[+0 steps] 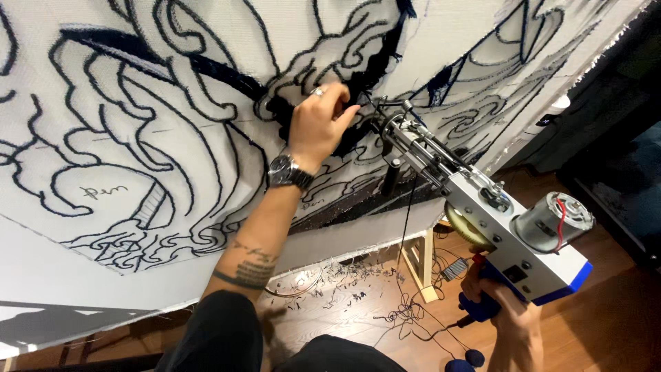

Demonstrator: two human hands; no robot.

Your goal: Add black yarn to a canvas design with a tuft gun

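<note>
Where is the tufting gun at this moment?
In the head view, the tufting gun is at the right, held by the right hand, with its tip at the stretched white cloth beside the left hand.

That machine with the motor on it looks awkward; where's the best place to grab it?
Probably by the blue handle under the tufting gun's grey body, coming from below, as the right hand does. The motor and gear sit exposed on top, and the needle end points at the cloth.
</note>
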